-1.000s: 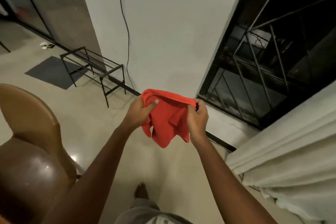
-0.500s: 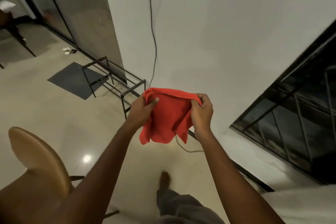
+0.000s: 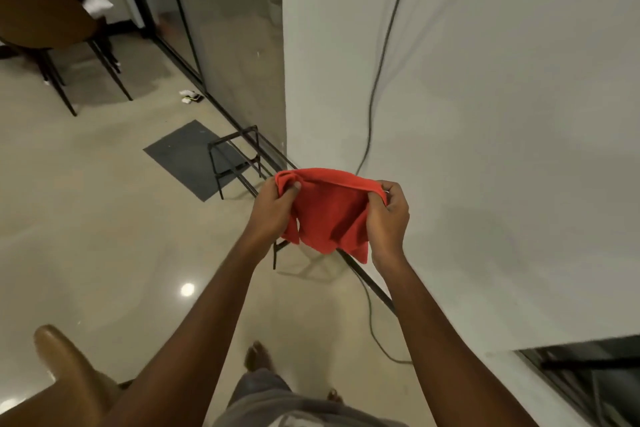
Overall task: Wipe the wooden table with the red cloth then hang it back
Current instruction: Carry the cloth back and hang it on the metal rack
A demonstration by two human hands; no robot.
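I hold the red cloth stretched between both hands at chest height, its lower edge hanging loose. My left hand pinches its left top corner and my right hand grips its right top corner. Directly beyond the cloth stands a low black metal rack against the white wall. No wooden table shows in the view.
A black cable runs down the wall to the floor. A grey mat lies left of the rack. A brown chair back is at the lower left, another chair at the upper left. A dark window frame sits at the lower right.
The view has swung left and forward: the window and curtain slid out to the right and the rack came closer. Both hands keep the same hold on the cloth.
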